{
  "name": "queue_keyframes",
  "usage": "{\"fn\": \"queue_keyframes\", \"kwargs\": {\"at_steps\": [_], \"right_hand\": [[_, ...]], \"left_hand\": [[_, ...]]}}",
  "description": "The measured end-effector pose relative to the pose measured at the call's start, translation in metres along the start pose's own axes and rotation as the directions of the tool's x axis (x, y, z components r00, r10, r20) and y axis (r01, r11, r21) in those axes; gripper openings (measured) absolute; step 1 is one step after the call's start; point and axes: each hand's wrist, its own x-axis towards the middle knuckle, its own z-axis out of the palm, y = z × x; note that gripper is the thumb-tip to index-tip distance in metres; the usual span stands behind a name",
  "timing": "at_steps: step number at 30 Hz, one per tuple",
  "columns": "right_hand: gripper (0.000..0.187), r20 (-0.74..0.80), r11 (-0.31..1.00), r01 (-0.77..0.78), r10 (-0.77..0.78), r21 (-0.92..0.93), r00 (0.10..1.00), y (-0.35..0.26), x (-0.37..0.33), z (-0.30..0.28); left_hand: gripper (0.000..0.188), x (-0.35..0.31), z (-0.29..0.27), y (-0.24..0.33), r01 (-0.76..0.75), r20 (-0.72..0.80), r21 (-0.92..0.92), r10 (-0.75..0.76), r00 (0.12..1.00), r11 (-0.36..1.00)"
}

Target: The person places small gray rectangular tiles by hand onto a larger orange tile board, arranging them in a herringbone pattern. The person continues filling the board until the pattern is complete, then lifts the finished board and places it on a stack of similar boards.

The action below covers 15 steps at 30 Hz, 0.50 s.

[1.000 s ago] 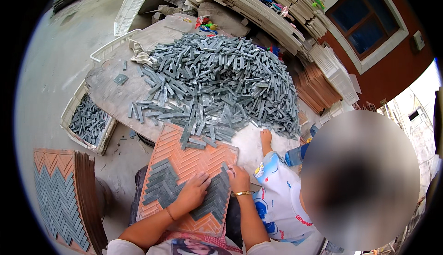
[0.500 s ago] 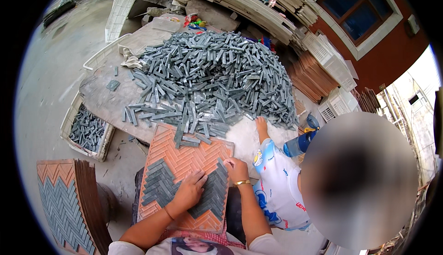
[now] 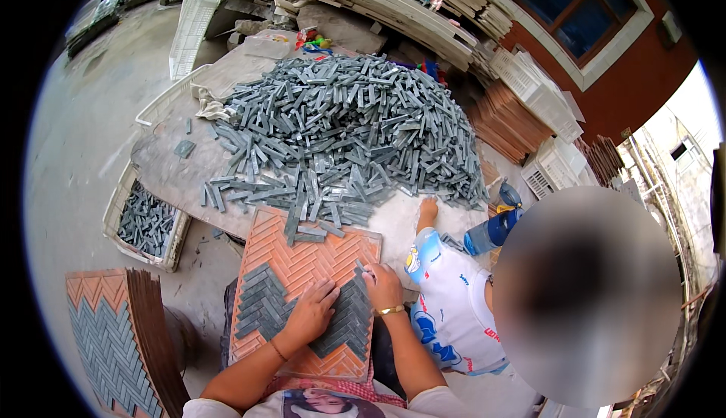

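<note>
Orange herringbone-grooved tray [image 3: 283, 240] lies at a slant in front of the person in the head view, its far end at the table [image 3: 155, 132]. Grey stone strips [image 3: 259, 303] fill a zigzag band across its middle; orange grooves show above and below. The left hand [image 3: 310, 314] rests palm down on the band, fingers loosely extended and close together, with nothing visibly gripped. The right hand [image 3: 383, 288] is at the band's right upper end, thumb and fingers bent together; whether a strip is pinched between them cannot be told.

A few loose strips [image 3: 310, 233] lie over the tray's far edge, below a large heap of strips [image 3: 355, 119] on the table. Another person's hand [image 3: 428, 209] rests near the heap, beside a blue bottle [image 3: 490, 233]. At left are a strip-filled white crate [image 3: 177, 243] and a stack of trays [image 3: 147, 327].
</note>
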Motion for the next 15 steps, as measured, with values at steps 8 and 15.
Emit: {"fn": "queue_keyframes", "kwargs": {"at_steps": [8,15], "right_hand": [[0.008,-0.034,0.981,-0.035,0.029,-0.192,0.999,-0.008,-0.005,0.004],[0.005,-0.145,0.974,0.181,-0.200,-0.137,0.969,0.000,-0.004,0.002]], "left_hand": [[0.049,0.000,-0.002,0.001,0.013,0.017,-0.015,-0.013,1.000,1.000],[0.049,0.000,-0.001,0.001,0.004,0.001,-0.018,-0.004,1.000,1.000]]}}
